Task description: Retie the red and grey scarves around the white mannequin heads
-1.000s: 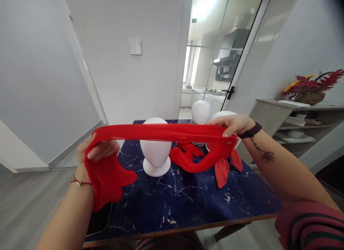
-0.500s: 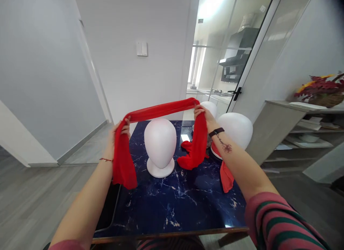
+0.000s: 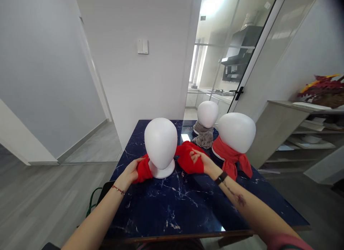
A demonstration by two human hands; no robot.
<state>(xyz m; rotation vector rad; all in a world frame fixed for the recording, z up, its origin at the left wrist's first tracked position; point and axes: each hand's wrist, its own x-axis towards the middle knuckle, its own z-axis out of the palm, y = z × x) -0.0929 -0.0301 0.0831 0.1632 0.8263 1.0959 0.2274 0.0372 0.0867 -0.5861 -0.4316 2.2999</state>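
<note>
A white foam mannequin head (image 3: 160, 142) stands upright on the dark blue marbled table. Behind its neck runs a bright red scarf (image 3: 185, 160), bunched up on both sides of the base. My left hand (image 3: 133, 169) is closed on the scarf's left part, close beside the neck. On the other side my right hand (image 3: 200, 160) has its fingers curled on the scarf's right part, low over the tabletop. The stretch of scarf directly behind the neck is hidden by the head.
To the right, a second white head (image 3: 237, 131) wears a knotted coral-red scarf (image 3: 228, 155). Farther back a third head (image 3: 208, 113) has a grey scarf (image 3: 204, 138) round its neck. A dark object (image 3: 106, 190) sits at the table's left edge. Shelves (image 3: 285, 124) stand at far right.
Both hands have come down from above the head, bringing the red scarf from over and behind it to low behind the neck. The grey-scarfed head is now more visible.
</note>
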